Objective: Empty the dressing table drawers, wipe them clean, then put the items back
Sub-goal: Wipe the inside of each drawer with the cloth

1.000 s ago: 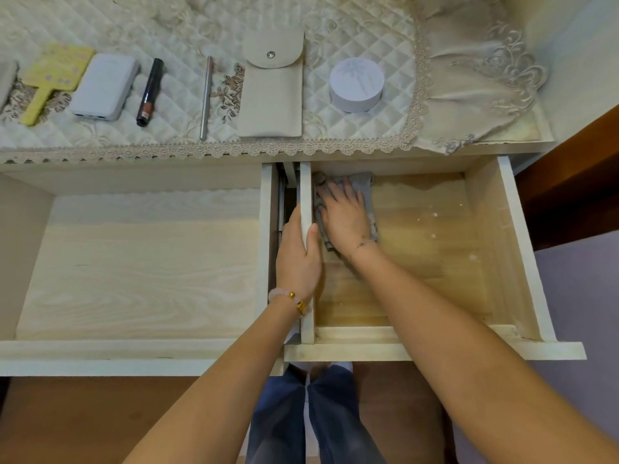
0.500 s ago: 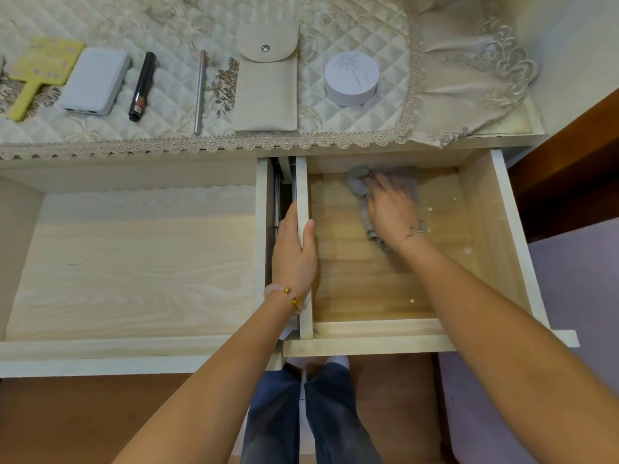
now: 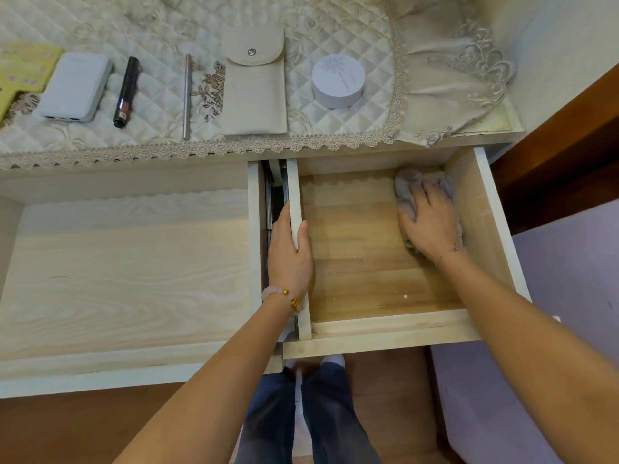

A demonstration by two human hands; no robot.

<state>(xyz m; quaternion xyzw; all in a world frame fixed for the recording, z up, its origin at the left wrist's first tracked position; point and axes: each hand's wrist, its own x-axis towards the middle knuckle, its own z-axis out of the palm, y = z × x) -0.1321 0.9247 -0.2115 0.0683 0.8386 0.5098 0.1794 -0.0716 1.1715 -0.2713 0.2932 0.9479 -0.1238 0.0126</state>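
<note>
While the right hand (image 3: 430,226) presses a crumpled grey cloth (image 3: 410,192) flat into the far right corner of the right drawer (image 3: 375,262), its fingers (image 3: 432,195) are spread wide over the fabric. The left hand (image 3: 289,252) grips that drawer's left wall, fingers outside and thumb inside. Unwiped wood grain with pale specks lies toward the drawer's near edge, below the cloth, so the right hand is nearer that work. Beside it, the wider left drawer (image 3: 127,276) stands open, bare and pale. Above the drawer, a fabric pouch (image 3: 254,92), round tin (image 3: 337,81), pen (image 3: 186,95) and tube (image 3: 126,92) wait on the quilted desk (image 3: 335,31).
</note>
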